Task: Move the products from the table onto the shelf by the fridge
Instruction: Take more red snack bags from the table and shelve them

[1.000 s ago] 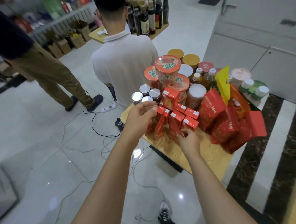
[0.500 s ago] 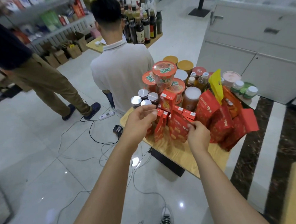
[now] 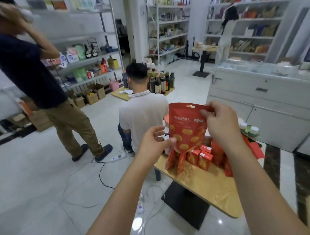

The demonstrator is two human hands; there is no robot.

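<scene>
A red pouch (image 3: 186, 130) is being held up in the air between the two hands, hanging upright above the near corner of the table (image 3: 206, 189). Its top right corner is being pinched by the right hand (image 3: 219, 122), with the fingers curled over the upper edge. The pouch's lower left edge is being touched by the thumb of the left hand (image 3: 154, 143), whose fingers are loosely curled just beside that edge; whether a pinch is being made there cannot be told. Directly below both hands, small red boxes (image 3: 204, 159) and further red packets (image 3: 218, 150) are being left standing on the table. Beyond the left hand, a seated person in a white shirt (image 3: 143, 114) is being partly hidden by the pouch.
</scene>
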